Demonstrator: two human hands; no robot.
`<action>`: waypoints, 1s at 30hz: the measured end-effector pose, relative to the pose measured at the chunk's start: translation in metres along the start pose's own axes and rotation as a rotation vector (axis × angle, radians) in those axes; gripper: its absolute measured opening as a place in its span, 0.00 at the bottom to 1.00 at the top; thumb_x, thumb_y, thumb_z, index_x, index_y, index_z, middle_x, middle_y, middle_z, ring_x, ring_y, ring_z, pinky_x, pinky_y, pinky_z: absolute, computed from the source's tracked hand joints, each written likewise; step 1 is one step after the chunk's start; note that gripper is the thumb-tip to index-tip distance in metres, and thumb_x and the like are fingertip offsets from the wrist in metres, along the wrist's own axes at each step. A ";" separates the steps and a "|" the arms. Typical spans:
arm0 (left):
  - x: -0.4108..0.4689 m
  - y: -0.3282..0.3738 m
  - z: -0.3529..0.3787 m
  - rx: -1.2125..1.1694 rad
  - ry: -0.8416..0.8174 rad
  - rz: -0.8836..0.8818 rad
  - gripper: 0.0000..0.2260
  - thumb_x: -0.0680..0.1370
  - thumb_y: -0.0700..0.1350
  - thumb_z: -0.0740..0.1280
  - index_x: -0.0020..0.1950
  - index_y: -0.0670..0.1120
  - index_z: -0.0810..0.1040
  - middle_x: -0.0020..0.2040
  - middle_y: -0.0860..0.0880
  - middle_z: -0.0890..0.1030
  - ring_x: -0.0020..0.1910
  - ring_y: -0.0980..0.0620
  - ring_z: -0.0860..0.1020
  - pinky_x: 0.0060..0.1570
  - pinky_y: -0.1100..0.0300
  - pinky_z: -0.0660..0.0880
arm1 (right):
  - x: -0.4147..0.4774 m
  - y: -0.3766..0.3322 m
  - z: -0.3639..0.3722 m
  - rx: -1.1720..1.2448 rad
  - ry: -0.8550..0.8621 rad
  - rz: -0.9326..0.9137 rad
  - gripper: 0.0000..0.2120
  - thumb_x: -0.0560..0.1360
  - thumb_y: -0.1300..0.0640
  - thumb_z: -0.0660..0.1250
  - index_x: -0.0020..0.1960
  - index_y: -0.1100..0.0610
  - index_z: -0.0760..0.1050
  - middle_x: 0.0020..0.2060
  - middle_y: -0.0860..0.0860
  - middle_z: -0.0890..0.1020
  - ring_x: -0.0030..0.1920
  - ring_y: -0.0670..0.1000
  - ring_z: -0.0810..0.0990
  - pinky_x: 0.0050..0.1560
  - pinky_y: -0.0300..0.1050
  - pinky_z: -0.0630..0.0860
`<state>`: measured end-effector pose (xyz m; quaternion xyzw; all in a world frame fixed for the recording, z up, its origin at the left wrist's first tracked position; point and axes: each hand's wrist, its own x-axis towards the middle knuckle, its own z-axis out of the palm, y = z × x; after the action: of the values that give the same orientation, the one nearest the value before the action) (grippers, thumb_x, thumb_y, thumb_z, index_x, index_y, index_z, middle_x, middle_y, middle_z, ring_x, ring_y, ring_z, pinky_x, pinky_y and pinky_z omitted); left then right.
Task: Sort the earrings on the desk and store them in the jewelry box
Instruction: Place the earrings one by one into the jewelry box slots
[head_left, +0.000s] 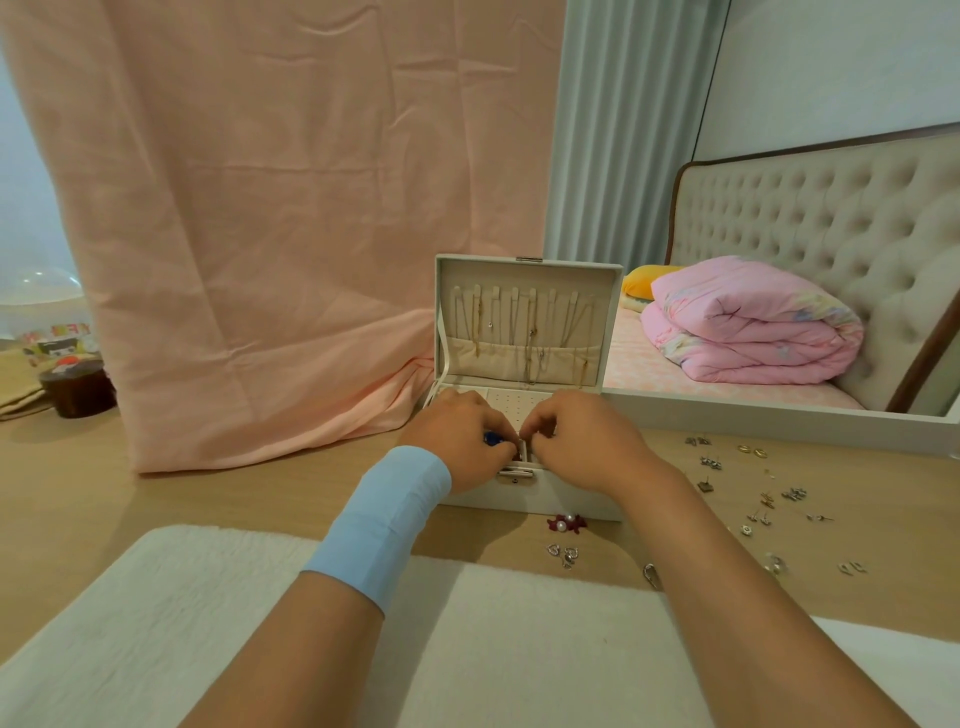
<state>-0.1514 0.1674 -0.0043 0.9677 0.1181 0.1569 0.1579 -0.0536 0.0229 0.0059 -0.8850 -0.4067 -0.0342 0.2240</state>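
A white jewelry box (545, 501) stands open on the desk, its raised lid (527, 322) hung with several thin necklaces. Both hands are over the box's front compartments. My left hand (460, 439), with a light blue band on the wrist, has curled fingers around a small blue piece (491, 438). My right hand (582, 439) pinches with curled fingers right beside it; what it holds is hidden. Several small earrings (763, 501) lie scattered on the desk to the right. A red earring with pearls (566, 523) and silver heart earrings (563, 553) lie in front of the box.
A pink cloth (291, 234) hangs behind the box. A white fluffy mat (208, 623) covers the desk's near edge. A dark brown jar (78, 389) stands far left. A mirror (831, 260) at the right reflects a bed with a pink quilt.
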 end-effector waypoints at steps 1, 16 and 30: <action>0.000 0.000 -0.001 -0.007 -0.007 -0.006 0.09 0.76 0.55 0.65 0.53 0.61 0.82 0.55 0.54 0.76 0.59 0.53 0.67 0.59 0.55 0.69 | 0.000 0.000 0.000 0.022 -0.013 -0.002 0.11 0.75 0.56 0.66 0.46 0.41 0.84 0.39 0.37 0.78 0.47 0.45 0.79 0.50 0.47 0.79; 0.001 -0.001 -0.005 -0.037 -0.034 -0.006 0.09 0.76 0.51 0.65 0.53 0.61 0.81 0.55 0.54 0.75 0.59 0.52 0.70 0.59 0.54 0.71 | -0.001 0.001 -0.008 0.102 -0.125 -0.025 0.15 0.74 0.58 0.65 0.41 0.38 0.82 0.43 0.39 0.84 0.48 0.44 0.82 0.55 0.53 0.81; -0.046 0.040 -0.007 -0.034 0.008 0.049 0.04 0.77 0.51 0.65 0.49 0.59 0.79 0.45 0.59 0.79 0.41 0.59 0.75 0.46 0.59 0.77 | -0.066 0.012 -0.040 -0.137 -0.129 -0.115 0.09 0.75 0.53 0.68 0.50 0.40 0.83 0.41 0.40 0.82 0.44 0.43 0.79 0.40 0.36 0.73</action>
<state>-0.1889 0.1199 0.0031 0.9669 0.0923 0.1667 0.1697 -0.0839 -0.0471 0.0216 -0.8738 -0.4672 -0.0177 0.1337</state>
